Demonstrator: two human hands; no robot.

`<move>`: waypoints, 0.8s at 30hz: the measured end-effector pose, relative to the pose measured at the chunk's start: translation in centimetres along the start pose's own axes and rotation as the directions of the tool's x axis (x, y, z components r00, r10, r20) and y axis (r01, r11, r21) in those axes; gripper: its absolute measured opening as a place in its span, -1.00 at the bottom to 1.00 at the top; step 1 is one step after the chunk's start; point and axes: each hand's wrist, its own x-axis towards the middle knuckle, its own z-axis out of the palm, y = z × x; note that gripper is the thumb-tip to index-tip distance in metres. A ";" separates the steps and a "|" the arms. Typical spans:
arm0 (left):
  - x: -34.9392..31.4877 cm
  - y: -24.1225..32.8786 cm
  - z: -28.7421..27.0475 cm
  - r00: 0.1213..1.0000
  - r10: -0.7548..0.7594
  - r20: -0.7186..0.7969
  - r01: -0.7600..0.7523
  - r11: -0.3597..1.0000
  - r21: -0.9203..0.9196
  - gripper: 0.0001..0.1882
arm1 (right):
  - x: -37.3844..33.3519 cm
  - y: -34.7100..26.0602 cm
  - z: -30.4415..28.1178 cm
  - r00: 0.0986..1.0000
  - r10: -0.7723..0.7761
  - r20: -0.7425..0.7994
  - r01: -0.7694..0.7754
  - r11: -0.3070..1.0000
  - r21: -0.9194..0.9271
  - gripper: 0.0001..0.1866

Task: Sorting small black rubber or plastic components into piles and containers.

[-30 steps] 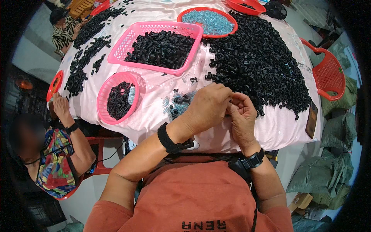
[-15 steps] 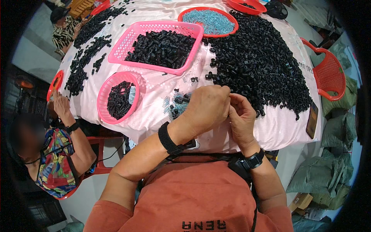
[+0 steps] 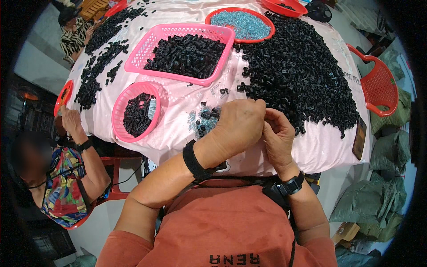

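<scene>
My left hand [image 3: 238, 121] and my right hand [image 3: 280, 135] meet over the near edge of the cloth-covered table. Both have curled fingers, with the fingertips pinched close together. Whatever sits between them is small and mostly hidden behind the left hand. Just beyond lies a large heap of small black plastic parts [image 3: 298, 71]. Beside my left wrist, a little patch of clear bluish pieces [image 3: 193, 121] is spread on the cloth, with a few black parts among them.
A pink rectangular basket [image 3: 204, 82] and a round pink basket [image 3: 118, 113] hold black parts. Bluish pieces fill a red tray [image 3: 270, 32]. A phone [image 3: 359, 139] lies at the right edge, near a red chair [image 3: 378, 86] and sacks [image 3: 364, 200]. Another person [image 3: 62, 187] works at left.
My hands remain together in almost the same spot; the left fingers have shifted very slightly against the right ones. The objects on the table have not visibly moved.
</scene>
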 end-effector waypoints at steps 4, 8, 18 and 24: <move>0.1 -0.2 -0.3 0.999 0.002 0.044 -0.002 1.000 0.005 -0.82 | 0.0 -0.1 0.2 1.000 -0.010 -0.008 0.010 1.000 -0.016 -0.73; 0.1 -0.1 -0.7 0.996 0.032 0.089 -0.030 0.999 -0.023 -0.83 | 0.0 -0.3 0.1 1.000 0.016 -0.003 -0.016 1.000 0.026 -0.72; 0.9 -2.9 -2.6 0.999 -0.049 0.018 0.050 0.997 -0.061 -0.88 | 0.1 -0.4 -0.1 0.998 0.045 -0.033 -0.046 0.998 -0.034 -0.76; 0.5 -5.4 -2.6 0.987 -0.137 0.087 0.143 0.988 -0.057 -0.89 | 0.3 -0.7 0.2 0.997 0.055 -0.059 -0.054 0.998 0.018 -0.82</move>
